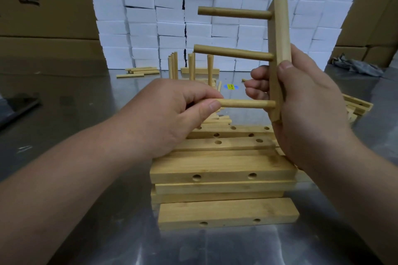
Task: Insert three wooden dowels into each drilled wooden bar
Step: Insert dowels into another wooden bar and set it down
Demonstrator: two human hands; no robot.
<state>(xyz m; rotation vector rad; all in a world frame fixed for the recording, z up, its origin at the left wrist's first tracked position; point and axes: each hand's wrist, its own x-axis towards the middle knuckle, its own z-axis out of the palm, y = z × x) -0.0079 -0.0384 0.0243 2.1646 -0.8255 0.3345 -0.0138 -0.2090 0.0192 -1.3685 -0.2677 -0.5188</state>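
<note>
Above a shiny steel table (90, 118) stacked with spare drilled bars (221, 170), the right hand (308, 109) grips an upright pale wooden bar (279, 34), steadying it so the left hand (172, 114), pinching, can seat the lowest round wooden dowel (247, 103).

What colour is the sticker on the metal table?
The sticker is blue with a yellow middle; head view.

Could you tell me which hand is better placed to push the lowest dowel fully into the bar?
Probably the left hand: it pinches the lowest dowel by its free end, while the right hand grips the upright bar.
</note>
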